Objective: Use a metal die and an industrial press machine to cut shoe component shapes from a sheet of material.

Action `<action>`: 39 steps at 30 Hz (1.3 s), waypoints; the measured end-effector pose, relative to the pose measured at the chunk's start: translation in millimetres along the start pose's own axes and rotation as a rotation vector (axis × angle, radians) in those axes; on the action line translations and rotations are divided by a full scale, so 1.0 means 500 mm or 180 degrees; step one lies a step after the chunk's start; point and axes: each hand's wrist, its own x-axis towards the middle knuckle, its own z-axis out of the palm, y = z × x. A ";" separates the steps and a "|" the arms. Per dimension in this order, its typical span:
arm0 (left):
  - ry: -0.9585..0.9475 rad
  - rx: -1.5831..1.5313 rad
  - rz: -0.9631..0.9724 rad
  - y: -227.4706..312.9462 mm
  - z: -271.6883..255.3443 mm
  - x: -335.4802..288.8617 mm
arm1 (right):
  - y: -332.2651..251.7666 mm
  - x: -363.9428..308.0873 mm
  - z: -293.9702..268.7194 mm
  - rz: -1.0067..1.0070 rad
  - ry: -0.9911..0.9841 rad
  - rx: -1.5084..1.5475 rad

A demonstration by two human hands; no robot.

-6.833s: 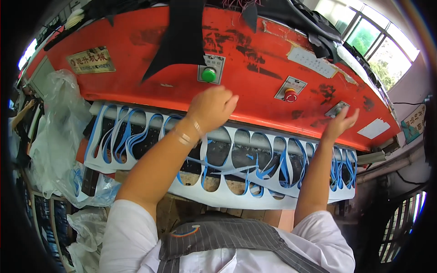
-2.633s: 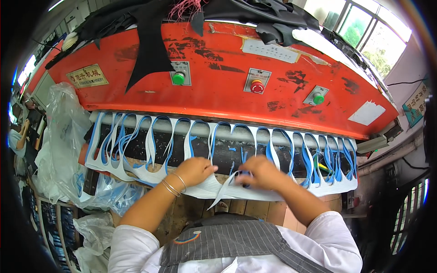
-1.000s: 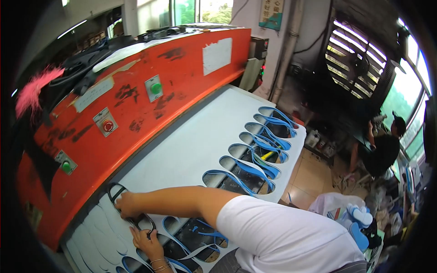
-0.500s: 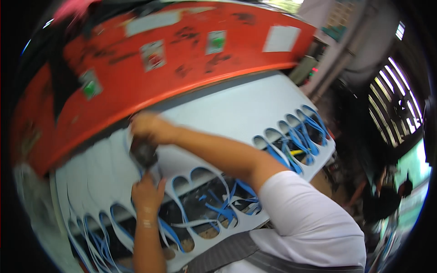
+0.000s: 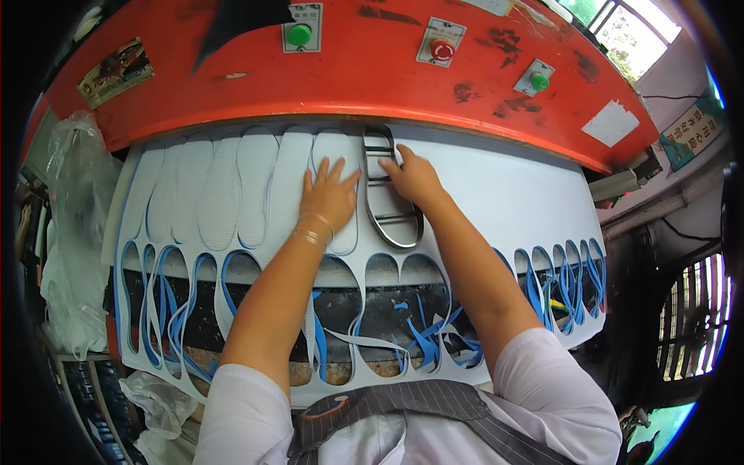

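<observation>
A sole-shaped metal cutting die (image 5: 379,180) with crossbars lies on a white ribbed foam sheet (image 5: 496,186), just right of a row of sole outlines (image 5: 216,194) cut in it. My right hand (image 5: 416,182) grips the die's right rim near its far end, thumb and fingers bent over the edge. Left of the die, my left hand (image 5: 329,200) rests flat on a cut sole with its fingers spread, holding nothing. Along the near side of the sheet, rounded openings leave thin strips with blue edges.
Beyond the sheet runs a red machine beam (image 5: 256,85) with green buttons (image 5: 298,34) and a red button (image 5: 442,49). Blue and white offcuts (image 5: 425,341) lie on the dark surface under the near openings. Clear plastic bags (image 5: 77,232) hang at the left.
The view has turned and steadied. A dark object held up between both hands is gone from there; the die now lies flat under my right hand, and my left hand has spread on the sheet.
</observation>
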 end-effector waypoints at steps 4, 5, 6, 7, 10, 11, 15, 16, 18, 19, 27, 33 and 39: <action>-0.0261 -0.0265 0.0194 0.014 -0.009 -0.116 | 0.134 -0.199 -0.007 -0.1753 -0.0461 0.0027; -0.0256 -0.0292 0.0155 0.023 -0.014 -0.120 | 0.130 -0.212 -0.007 -0.1769 -0.0499 0.0004; -0.0148 -0.0274 0.0191 0.032 -0.017 -0.123 | 0.114 -0.223 -0.003 -0.1589 -0.0274 -0.0092; -0.0065 -0.0255 0.0258 0.032 -0.017 -0.129 | 0.099 -0.235 0.011 -0.1372 -0.0036 -0.0178; -0.0388 -0.0528 0.0071 0.037 -0.017 -0.127 | 0.096 -0.238 0.034 -0.1318 0.0111 -0.0059; -0.0387 -0.0520 0.0058 0.039 -0.016 -0.122 | 0.104 -0.232 0.033 -0.1341 0.0053 -0.0028; -0.0411 -0.0721 -0.0037 0.052 -0.027 -0.099 | 0.109 -0.211 0.002 -0.1459 -0.0008 -0.0011; -0.0410 -0.0773 -0.0099 0.057 -0.032 -0.096 | 0.107 -0.207 -0.003 -0.1459 -0.0012 0.0011; -0.0354 -0.0751 -0.0133 0.063 -0.034 -0.095 | 0.102 -0.208 -0.012 -0.1476 -0.0003 0.0052; -0.0299 -0.0741 -0.0161 0.066 -0.035 -0.094 | 0.100 -0.212 -0.014 -0.1449 0.0006 -0.0039; 0.1396 -0.1557 -0.0349 0.101 -0.181 -0.069 | 0.116 -0.175 -0.227 -0.1849 0.1908 0.0964; 0.2744 0.0045 0.0178 0.103 -0.393 0.059 | 0.113 0.002 -0.497 -0.0985 0.4139 0.0365; 0.1488 -0.1112 0.0175 0.158 -0.355 -0.052 | 0.144 -0.112 -0.450 -0.1840 0.2861 0.0528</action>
